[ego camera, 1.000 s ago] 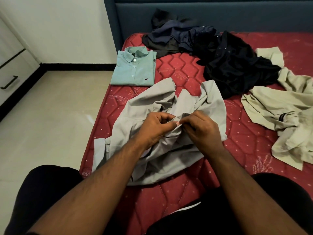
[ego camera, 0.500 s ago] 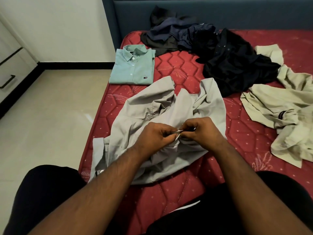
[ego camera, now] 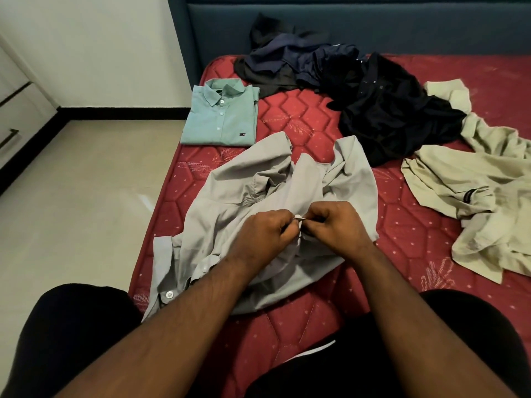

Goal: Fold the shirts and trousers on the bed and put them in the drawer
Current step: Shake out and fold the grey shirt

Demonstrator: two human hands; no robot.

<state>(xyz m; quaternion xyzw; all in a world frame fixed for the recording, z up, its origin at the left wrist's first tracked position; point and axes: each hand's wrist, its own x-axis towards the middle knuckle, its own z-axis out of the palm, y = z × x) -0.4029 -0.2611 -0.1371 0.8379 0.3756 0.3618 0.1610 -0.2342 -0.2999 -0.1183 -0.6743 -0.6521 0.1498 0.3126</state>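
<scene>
Spanning most of the view, the bed (ego camera: 301, 116) carries a red quilted mattress set against a dark blue headboard (ego camera: 373, 27); pale floor tiles (ego camera: 80, 196) lie to its left, with a white drawer unit (ego camera: 17, 122) at the far left edge, its dark handle visible. Next in size, a grey shirt (ego camera: 238, 202) lies crumpled on the near part of the mattress, one cuff with a white button hanging toward the mattress's left edge. Beige trousers (ego camera: 474, 191) lie spread and unfolded along the right side. A black garment (ego camera: 393, 119) sits heaped beyond the grey shirt, touching the trousers, and a pile of dark navy clothes (ego camera: 290, 64) rests against the headboard just beside it. A mint-green shirt (ego camera: 221, 116) lies folded flat, collar uppermost and buttoned, near the mattress's left edge, apart from the grey shirt. Both forearms reach in from the bottom of the view over dark-clad knees. The left hand (ego camera: 264, 237) and right hand (ego camera: 339, 228) meet over the middle of the grey shirt, fingers (ego camera: 316, 218) curled on both, each pinching the shirt's front edge; a small pale fold of fabric shows between the two thumbs. Whether a button is held there cannot be told.
</scene>
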